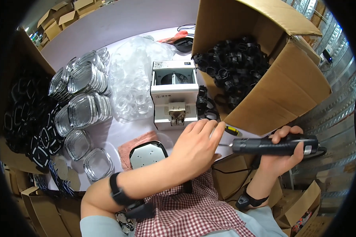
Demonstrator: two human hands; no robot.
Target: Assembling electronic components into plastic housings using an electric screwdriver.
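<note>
My right hand [284, 148] is wrapped round a black electric screwdriver [261, 146], which lies level and points left. My left hand [199, 144] reaches across to the screwdriver's thin metal bit [224, 145]. Its fingers are bent together by the tip; whatever they pinch is hidden behind the hand. Beyond it stands a white screw feeder [160, 102] with an open top window and a metal piece on its front. Left of my left wrist, a black-rimmed unit with a silver plate [147, 155] rests on a pink cloth [125, 152], partly covered by my forearm.
Stacked clear square covers [85, 110] stand on the left, beside black frames [39, 142]. A clear plastic bag [130, 71] lies behind. A large cardboard box [281, 87] of black ring-shaped parts [237, 67] fills the right. A yellow-and-black tool handle [232, 130] lies near the screwdriver.
</note>
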